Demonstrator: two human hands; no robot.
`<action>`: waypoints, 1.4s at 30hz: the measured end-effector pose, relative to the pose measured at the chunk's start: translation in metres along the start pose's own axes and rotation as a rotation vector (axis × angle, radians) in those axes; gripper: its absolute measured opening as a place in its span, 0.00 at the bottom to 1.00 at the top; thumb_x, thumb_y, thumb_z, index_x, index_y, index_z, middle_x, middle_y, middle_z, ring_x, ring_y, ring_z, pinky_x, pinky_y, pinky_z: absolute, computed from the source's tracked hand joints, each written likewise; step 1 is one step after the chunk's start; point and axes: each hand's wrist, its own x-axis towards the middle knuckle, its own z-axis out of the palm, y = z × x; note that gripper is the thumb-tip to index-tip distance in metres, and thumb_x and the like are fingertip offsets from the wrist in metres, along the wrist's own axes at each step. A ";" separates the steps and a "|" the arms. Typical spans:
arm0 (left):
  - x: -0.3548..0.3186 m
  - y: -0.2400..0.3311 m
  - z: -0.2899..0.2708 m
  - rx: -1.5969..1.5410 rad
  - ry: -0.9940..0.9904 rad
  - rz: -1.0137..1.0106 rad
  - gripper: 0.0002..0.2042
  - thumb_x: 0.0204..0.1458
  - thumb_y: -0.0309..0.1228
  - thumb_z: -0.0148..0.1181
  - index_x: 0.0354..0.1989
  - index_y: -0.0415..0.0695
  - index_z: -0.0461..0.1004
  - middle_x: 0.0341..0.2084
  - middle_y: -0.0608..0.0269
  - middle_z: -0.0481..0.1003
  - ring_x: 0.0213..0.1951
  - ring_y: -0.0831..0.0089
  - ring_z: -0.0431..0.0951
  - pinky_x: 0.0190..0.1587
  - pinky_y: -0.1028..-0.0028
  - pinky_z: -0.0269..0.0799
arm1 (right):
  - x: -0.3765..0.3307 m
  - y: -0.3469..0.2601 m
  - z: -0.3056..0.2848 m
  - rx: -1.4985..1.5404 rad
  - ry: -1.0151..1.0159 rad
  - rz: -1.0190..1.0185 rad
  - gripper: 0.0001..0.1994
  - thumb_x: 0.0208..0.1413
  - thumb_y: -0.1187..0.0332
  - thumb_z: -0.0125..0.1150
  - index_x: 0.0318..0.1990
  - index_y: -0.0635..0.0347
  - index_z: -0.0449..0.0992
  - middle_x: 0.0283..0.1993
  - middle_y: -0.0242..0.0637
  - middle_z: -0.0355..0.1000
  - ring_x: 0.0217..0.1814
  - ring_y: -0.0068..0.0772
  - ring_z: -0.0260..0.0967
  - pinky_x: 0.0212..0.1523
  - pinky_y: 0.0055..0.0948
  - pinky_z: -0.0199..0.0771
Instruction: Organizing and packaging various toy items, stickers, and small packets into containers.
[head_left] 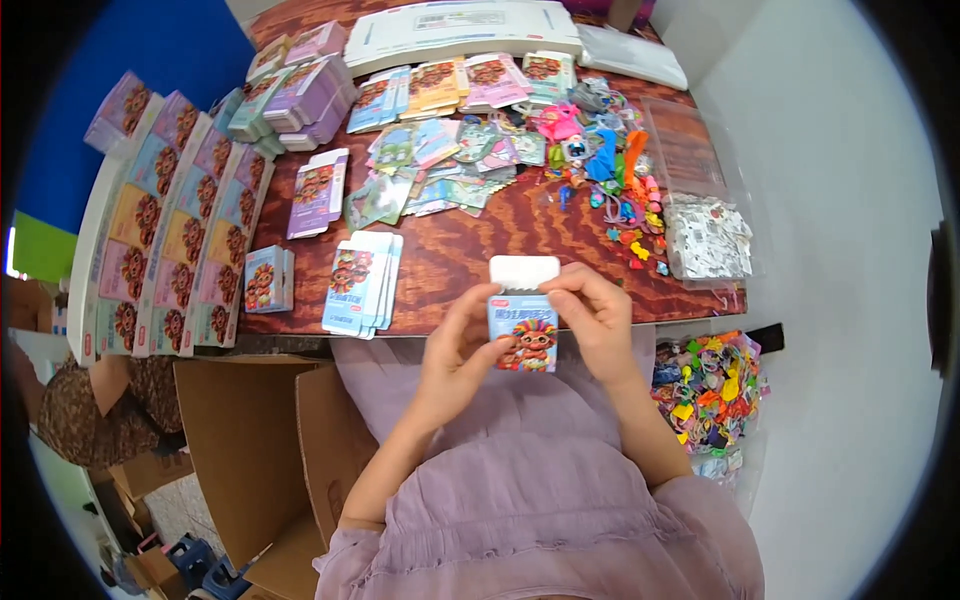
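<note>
Between my hands, above the table's front edge, is a small light-blue card box [536,346] with a colourful cartoon figure on its front. Its white top flap stands up, away from me. My left hand [458,348] grips the box along its left side, thumb across the front. At the upper right corner, my right hand [598,320] pinches the box near the flap. What is inside cannot be seen. Nearest on the table lie a fanned stack of flat blue boxes [362,285] and, left of it, a small group of formed blue boxes [268,279].
Printed cards [450,170] lie heaped mid-table, with small colourful trinkets [605,160] to their right. A clear plastic tray [708,235] holds silvery packets. Filled display boxes [150,220] stand at left. Below are an open cardboard carton [240,440] and a trinket-filled bin [708,390].
</note>
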 end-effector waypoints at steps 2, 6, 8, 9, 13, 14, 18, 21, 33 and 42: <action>-0.001 0.000 -0.008 -0.141 -0.067 -0.081 0.27 0.56 0.14 0.55 0.64 0.41 0.59 0.49 0.59 0.70 0.48 0.74 0.76 0.49 0.75 0.74 | -0.003 0.008 0.000 -0.034 -0.014 0.007 0.05 0.61 0.77 0.55 0.40 0.68 0.76 0.40 0.33 0.72 0.41 0.18 0.68 0.43 0.20 0.69; 0.001 0.010 -0.015 0.161 -0.074 -0.039 0.26 0.55 0.13 0.55 0.63 0.41 0.58 0.48 0.58 0.71 0.44 0.75 0.77 0.44 0.76 0.75 | -0.004 -0.003 0.012 0.140 0.003 0.076 0.07 0.61 0.78 0.53 0.44 0.68 0.76 0.46 0.36 0.72 0.48 0.19 0.68 0.49 0.22 0.69; 0.000 0.008 -0.013 0.227 -0.043 -0.006 0.27 0.55 0.13 0.55 0.63 0.41 0.58 0.48 0.57 0.71 0.43 0.74 0.77 0.43 0.75 0.76 | -0.001 0.001 0.004 0.007 -0.089 -0.004 0.07 0.61 0.78 0.54 0.44 0.68 0.76 0.48 0.37 0.72 0.50 0.19 0.68 0.50 0.23 0.69; 0.000 0.007 -0.012 0.292 -0.013 0.026 0.27 0.55 0.13 0.55 0.63 0.40 0.57 0.47 0.56 0.72 0.43 0.73 0.78 0.43 0.74 0.76 | 0.000 0.004 0.000 -0.126 -0.181 -0.082 0.06 0.61 0.78 0.54 0.43 0.68 0.75 0.50 0.38 0.72 0.51 0.20 0.68 0.51 0.24 0.69; 0.000 0.006 -0.007 0.358 -0.066 0.063 0.29 0.54 0.13 0.56 0.64 0.40 0.55 0.47 0.54 0.72 0.43 0.71 0.78 0.43 0.73 0.77 | -0.004 0.020 0.006 0.014 -0.136 -0.019 0.03 0.59 0.79 0.57 0.39 0.67 0.75 0.51 0.39 0.73 0.50 0.19 0.69 0.50 0.24 0.71; 0.000 0.000 -0.009 0.407 -0.072 0.071 0.29 0.55 0.13 0.56 0.64 0.40 0.55 0.47 0.54 0.72 0.43 0.71 0.78 0.43 0.73 0.77 | -0.003 0.018 0.009 -0.016 -0.082 0.096 0.02 0.58 0.79 0.59 0.37 0.67 0.75 0.48 0.38 0.74 0.48 0.19 0.71 0.47 0.23 0.72; -0.003 0.008 -0.010 0.426 -0.101 -0.064 0.28 0.55 0.16 0.57 0.65 0.41 0.57 0.46 0.51 0.74 0.46 0.62 0.80 0.46 0.68 0.78 | 0.006 0.018 -0.002 0.102 -0.074 0.298 0.03 0.56 0.78 0.62 0.36 0.67 0.74 0.40 0.36 0.77 0.40 0.19 0.74 0.41 0.22 0.75; -0.001 0.010 -0.009 0.378 -0.093 -0.051 0.30 0.55 0.16 0.57 0.66 0.42 0.56 0.45 0.51 0.74 0.45 0.62 0.80 0.45 0.67 0.77 | 0.010 0.014 -0.005 0.066 -0.107 0.279 0.03 0.56 0.78 0.62 0.36 0.69 0.76 0.40 0.38 0.78 0.41 0.20 0.74 0.42 0.23 0.76; -0.003 -0.008 -0.023 0.520 -0.198 0.088 0.27 0.52 0.13 0.56 0.62 0.43 0.65 0.48 0.56 0.71 0.44 0.70 0.77 0.45 0.74 0.73 | -0.002 0.019 -0.015 -0.252 -0.294 0.070 0.09 0.54 0.79 0.62 0.42 0.69 0.79 0.45 0.40 0.77 0.42 0.24 0.74 0.41 0.23 0.73; -0.014 0.010 -0.024 1.031 0.122 0.203 0.44 0.46 0.33 0.70 0.71 0.44 0.51 0.59 0.47 0.64 0.53 0.49 0.72 0.52 0.60 0.72 | 0.007 0.032 0.043 0.047 -0.113 0.202 0.12 0.61 0.77 0.56 0.52 0.68 0.73 0.46 0.34 0.74 0.46 0.20 0.72 0.46 0.21 0.73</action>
